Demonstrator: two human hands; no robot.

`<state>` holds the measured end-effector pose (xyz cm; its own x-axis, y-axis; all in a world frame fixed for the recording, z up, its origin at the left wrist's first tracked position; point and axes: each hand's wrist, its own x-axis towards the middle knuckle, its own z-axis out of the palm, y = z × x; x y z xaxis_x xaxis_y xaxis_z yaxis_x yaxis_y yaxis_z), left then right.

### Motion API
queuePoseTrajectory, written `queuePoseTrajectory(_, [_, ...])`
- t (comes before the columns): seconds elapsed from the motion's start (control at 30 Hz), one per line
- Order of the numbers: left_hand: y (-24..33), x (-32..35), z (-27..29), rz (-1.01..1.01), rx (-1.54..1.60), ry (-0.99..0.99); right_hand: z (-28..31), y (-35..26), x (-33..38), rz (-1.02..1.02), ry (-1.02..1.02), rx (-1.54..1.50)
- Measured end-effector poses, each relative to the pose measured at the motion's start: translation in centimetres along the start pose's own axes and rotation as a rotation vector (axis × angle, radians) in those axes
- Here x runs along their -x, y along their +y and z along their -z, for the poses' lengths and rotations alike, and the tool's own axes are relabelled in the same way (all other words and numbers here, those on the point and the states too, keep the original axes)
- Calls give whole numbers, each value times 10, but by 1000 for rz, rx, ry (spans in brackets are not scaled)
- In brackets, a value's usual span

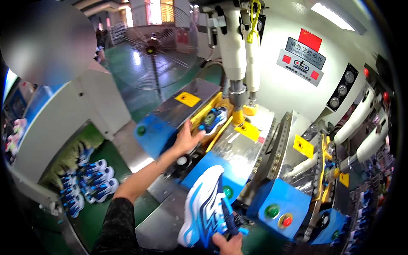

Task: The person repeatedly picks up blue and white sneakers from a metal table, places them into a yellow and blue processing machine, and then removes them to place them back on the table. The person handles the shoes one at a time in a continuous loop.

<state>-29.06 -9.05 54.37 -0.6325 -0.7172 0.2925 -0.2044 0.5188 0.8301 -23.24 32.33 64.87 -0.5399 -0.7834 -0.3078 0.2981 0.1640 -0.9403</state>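
My left hand (187, 139) reaches into the press station, fingers apart, right beside a white and dark blue sneaker (214, 120) that sits between yellow pads. Whether the fingertips touch that shoe I cannot tell. At the lower middle my right hand (228, 244) is closed on another sneaker (202, 208), white with light blue and navy stripes. It grips this one near its dark opening, and the shoe stands tilted on end with its side toward me. A white press cylinder with a metal rod (237, 92) comes down just behind the shoe in the station.
Several similar sneakers (95, 180) lie on a green conveyor belt (127, 210) at the left, by a bristle-edged tunnel opening. Blue control housings (278, 204) with green and red buttons stand to the right, beside a second press station. A caged fan (151, 49) stands behind.
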Motion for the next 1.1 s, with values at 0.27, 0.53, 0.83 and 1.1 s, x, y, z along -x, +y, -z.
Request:
queuePoseTrajectory(0.27, [-24, -145, -79, -29, -259, -471, -17, -37, -66, -351, 300, -6])
queuePoseTrajectory(0.53, [-32, -42, 92, 582, 1039, -92, -42, -71, -204, -138, 289, -198])
queuePoseTrajectory(0.83, [-162, 281, 212, 481, 1017, 604, -29, -49, -513, 32, 707, 667])
queuePoseTrajectory(1.1, [-59, 265, 182, 964, 947, 969, -44, -24, -530, 106, 682, 855])
